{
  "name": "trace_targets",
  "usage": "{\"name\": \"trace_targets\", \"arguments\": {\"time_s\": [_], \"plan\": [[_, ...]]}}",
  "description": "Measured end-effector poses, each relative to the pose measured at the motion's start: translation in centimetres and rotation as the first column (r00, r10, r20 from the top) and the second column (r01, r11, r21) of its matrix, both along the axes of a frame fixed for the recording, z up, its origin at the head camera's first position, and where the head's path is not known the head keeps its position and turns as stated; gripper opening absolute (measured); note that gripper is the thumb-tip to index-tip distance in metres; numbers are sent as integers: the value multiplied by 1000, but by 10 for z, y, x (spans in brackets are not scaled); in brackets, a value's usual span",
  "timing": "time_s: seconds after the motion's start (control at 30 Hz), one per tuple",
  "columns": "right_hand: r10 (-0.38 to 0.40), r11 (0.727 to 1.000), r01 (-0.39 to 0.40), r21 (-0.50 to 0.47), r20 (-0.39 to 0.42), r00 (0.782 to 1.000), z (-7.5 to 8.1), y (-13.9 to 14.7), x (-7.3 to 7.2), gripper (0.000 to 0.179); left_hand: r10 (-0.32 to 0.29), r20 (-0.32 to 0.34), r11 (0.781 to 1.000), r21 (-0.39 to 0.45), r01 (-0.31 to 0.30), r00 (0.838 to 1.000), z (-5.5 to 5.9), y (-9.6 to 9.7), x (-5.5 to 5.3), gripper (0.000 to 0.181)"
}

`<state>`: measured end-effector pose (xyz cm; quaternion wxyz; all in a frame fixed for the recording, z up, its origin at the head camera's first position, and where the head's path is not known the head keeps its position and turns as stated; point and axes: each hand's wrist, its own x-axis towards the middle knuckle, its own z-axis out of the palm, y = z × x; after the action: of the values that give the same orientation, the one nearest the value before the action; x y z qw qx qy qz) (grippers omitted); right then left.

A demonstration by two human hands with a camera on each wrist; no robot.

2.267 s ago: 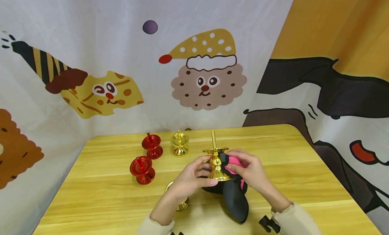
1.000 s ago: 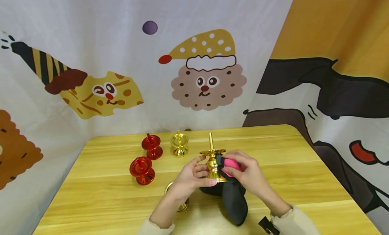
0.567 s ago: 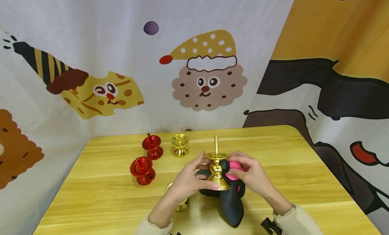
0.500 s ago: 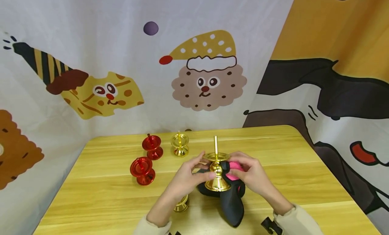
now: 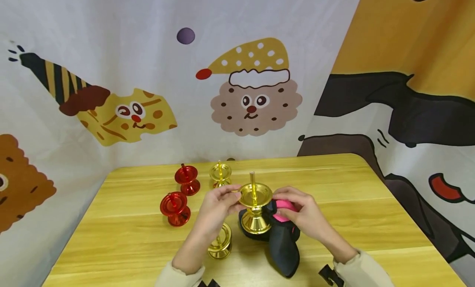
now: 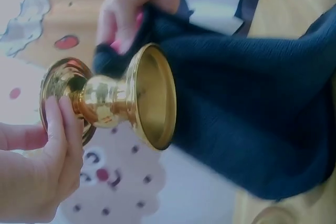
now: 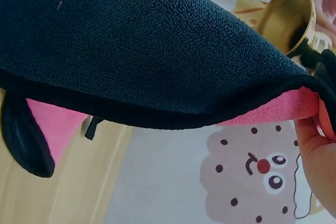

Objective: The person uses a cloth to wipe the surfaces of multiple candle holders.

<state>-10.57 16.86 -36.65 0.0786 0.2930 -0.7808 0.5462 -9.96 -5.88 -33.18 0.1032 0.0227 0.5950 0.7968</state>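
A gold candle holder (image 5: 256, 222) with a centre spike is held above the table, its dish tipped toward the head camera. My left hand (image 5: 215, 209) pinches the dish's rim from the left; the left wrist view shows the fingers (image 6: 62, 121) there and the hollow base facing right. With my right hand (image 5: 303, 209) I pinch a dark cloth with a pink underside (image 5: 285, 250) beside the holder's stem. The cloth hangs down in folds, covering much of the right wrist view. Whether it touches the stem cannot be told.
Two red candle holders stand at left, one behind (image 5: 187, 180) and one nearer (image 5: 176, 209). A gold holder (image 5: 220, 171) stands at the back, partly behind my left hand. Another gold holder (image 5: 220, 245) is beside my left forearm. A printed curtain (image 5: 148, 39) hangs behind the wooden table (image 5: 122, 245).
My left hand has shifted its grip from the holder's base and stem up to the dish rim. The holder has moved left and its dish has tipped toward me. The right hand keeps the cloth.
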Motion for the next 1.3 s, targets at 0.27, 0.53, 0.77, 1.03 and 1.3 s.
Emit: {"name": "trace_targets", "arguments": {"time_s": [0.27,0.53,0.77,1.03,1.3], "plan": [[-91,996,91,17,2,996,-4,19,-10,28,144,10,984,-112,-142,989,6,-53,8,28],[-157,987,155,50,61,986,-4,38,-16,27,195,-40,966,-168,-199,980,-22,-112,27,29],[-183,981,177,80,77,980,-4,42,-16,27,239,10,942,-246,-229,971,-41,-143,42,28],[-205,975,196,106,83,975,-6,46,-16,27,244,131,900,-399,-174,961,-63,-160,54,39],[-188,979,181,92,72,980,-9,47,-15,27,152,232,913,-406,-46,961,-87,-182,61,39]]}}
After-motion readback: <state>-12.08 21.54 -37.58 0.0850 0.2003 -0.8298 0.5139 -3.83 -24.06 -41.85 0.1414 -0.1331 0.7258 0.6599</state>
